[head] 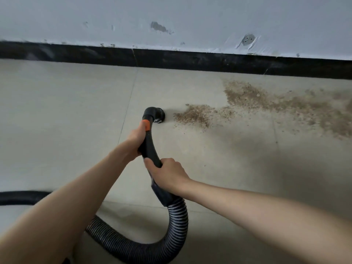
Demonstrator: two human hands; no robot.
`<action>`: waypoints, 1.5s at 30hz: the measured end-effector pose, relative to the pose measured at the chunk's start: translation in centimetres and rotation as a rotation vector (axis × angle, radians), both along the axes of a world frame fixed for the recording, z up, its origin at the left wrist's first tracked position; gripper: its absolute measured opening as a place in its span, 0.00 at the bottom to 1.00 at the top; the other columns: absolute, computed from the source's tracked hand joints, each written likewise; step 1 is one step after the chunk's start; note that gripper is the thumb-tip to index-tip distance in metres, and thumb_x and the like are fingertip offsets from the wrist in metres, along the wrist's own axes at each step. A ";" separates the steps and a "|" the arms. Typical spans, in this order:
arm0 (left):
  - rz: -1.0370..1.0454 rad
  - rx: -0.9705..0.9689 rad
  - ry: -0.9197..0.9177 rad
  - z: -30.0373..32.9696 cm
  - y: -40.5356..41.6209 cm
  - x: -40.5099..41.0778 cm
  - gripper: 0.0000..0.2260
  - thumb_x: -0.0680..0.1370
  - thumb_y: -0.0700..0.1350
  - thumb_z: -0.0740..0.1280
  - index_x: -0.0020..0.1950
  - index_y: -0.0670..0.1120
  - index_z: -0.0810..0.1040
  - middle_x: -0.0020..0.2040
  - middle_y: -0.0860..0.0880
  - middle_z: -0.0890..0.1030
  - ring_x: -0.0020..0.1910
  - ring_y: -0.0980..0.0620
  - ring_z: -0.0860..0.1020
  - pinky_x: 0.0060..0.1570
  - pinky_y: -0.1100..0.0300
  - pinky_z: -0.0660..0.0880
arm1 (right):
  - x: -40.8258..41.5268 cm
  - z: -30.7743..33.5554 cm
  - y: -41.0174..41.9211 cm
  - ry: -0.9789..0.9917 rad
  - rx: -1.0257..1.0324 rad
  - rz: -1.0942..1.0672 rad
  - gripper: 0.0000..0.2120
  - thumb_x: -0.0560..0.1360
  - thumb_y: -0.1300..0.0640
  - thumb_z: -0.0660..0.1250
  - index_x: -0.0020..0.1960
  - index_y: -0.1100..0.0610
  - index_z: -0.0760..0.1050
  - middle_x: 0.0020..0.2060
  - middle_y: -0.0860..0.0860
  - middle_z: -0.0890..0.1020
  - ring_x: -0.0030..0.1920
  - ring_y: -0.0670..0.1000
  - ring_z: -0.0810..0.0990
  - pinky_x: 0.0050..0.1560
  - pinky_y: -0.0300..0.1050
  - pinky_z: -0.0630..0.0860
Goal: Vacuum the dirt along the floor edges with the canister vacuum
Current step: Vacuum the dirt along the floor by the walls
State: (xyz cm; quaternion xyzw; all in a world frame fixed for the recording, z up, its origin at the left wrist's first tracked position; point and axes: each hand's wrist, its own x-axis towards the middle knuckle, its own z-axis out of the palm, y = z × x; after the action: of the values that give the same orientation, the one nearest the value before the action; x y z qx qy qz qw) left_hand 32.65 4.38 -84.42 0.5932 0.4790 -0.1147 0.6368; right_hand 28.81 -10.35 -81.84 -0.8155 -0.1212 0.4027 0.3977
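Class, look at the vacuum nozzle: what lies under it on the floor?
The nozzle sits over bare grey floor tile; the brown dirt begins just to its right. Whatever is directly under its mouth is covered.

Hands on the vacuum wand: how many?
2. Left hand grips the wand high, just below the orange band; right hand grips it lower, above the ribbed hose.

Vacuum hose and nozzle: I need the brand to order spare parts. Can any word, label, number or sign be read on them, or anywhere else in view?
None can be read.
Black nozzle: no print shows.
Orange band on the wand: plain, no text.
Ribbed hose: no label visible.
Wall and black baseboard: only scuffs and chipped paint, no signs.
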 end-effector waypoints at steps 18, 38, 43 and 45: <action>-0.048 0.123 0.059 3.4 -8.7 2.7 0.25 0.80 0.60 0.57 0.57 0.37 0.68 0.51 0.40 0.75 0.48 0.43 0.75 0.50 0.51 0.74 | 4.7 0.4 -7.6 -0.003 0.029 0.080 0.25 0.75 0.37 0.58 0.50 0.60 0.76 0.47 0.56 0.82 0.47 0.58 0.81 0.42 0.47 0.74; -0.134 -0.027 0.068 1.9 -7.4 4.8 0.30 0.80 0.61 0.54 0.66 0.34 0.63 0.55 0.41 0.72 0.52 0.42 0.73 0.54 0.50 0.72 | 6.0 -0.2 -7.1 -0.105 -0.089 0.101 0.24 0.76 0.36 0.56 0.43 0.58 0.70 0.43 0.55 0.82 0.40 0.57 0.78 0.39 0.46 0.71; -0.132 -0.049 0.027 1.8 -7.8 5.2 0.33 0.79 0.63 0.55 0.68 0.34 0.64 0.55 0.41 0.73 0.51 0.43 0.73 0.52 0.52 0.72 | 6.4 0.1 -6.9 -0.163 -0.155 0.071 0.23 0.76 0.37 0.56 0.45 0.57 0.72 0.45 0.55 0.82 0.40 0.56 0.78 0.36 0.45 0.69; -0.139 -0.070 0.014 2.0 -8.2 5.7 0.33 0.79 0.63 0.54 0.69 0.35 0.62 0.61 0.39 0.72 0.55 0.42 0.73 0.52 0.52 0.71 | 6.7 0.3 -6.8 -0.182 -0.176 0.050 0.24 0.77 0.37 0.56 0.48 0.58 0.73 0.47 0.55 0.82 0.42 0.57 0.78 0.38 0.46 0.70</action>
State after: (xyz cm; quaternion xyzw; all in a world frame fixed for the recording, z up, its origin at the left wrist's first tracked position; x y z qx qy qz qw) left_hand 38.33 -3.82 -82.47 0.6015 0.4370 -0.1795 0.6442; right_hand 35.48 -17.19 -81.59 -0.8770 -0.1414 0.3460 0.3020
